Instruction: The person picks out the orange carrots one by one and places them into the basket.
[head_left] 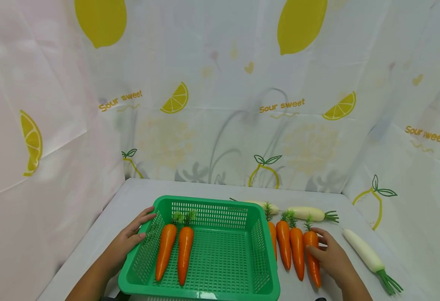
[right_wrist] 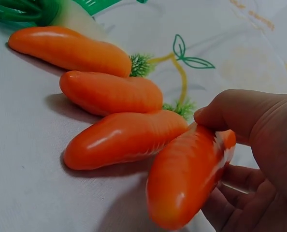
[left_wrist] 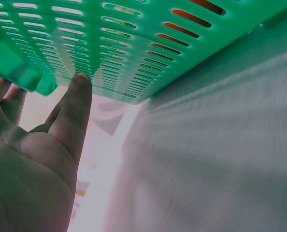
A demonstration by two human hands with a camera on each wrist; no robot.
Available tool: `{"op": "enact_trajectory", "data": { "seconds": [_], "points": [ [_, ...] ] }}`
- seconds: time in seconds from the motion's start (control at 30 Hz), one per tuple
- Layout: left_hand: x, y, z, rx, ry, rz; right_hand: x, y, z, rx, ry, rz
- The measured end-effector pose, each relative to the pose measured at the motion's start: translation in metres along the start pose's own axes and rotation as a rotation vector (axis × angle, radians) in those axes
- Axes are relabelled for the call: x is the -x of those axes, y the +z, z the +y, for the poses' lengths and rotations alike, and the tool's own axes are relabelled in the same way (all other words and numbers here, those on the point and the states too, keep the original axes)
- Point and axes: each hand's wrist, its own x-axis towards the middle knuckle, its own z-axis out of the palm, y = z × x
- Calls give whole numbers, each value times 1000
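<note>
My left hand (head_left: 127, 242) rests at the left rim of a green plastic basket (head_left: 220, 294), fingertips and thumb on the rim. Below that rim, in the left wrist view, a straight finger (left_wrist: 78, 96) touches the slotted outer wall. Two orange carrots (head_left: 185, 251) with leafy tops lie side by side inside, on the left. To the basket's right, my right hand (head_left: 332, 255) pinches a carrot (head_left: 311, 251) near its leafy end. The thumb lies across this carrot (right_wrist: 182, 179) in the right wrist view, other fingers behind it. Three more carrots (head_left: 296, 251) lie between it and the basket.
White radishes with green stalks lie around the carrots: one (head_left: 306, 213) behind them, another (head_left: 261, 205) behind the basket's corner, a third (head_left: 366, 253) at the far right. Lemon-printed curtains (head_left: 220, 138) enclose the white tabletop (head_left: 144, 188) at the back and sides.
</note>
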Motion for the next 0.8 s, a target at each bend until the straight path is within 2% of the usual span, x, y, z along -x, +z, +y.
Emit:
{"op": "enact_trajectory", "data": {
  "seconds": [0.2, 0.4, 0.63, 0.8],
  "points": [
    [0, -1, 0, -15, -7, 2, 1, 1, -5, -30, -3, 7],
    [0, 1, 0, -13, -11, 5, 2, -1, -16, -7, -1, 17],
    [0, 2, 3, 22, -2, 0, 3, 6, -23, -126, -20, 6],
    [1, 0, 1, 32, -1, -16, 5, 9, -29, -145, -41, 2]
  ]
}}
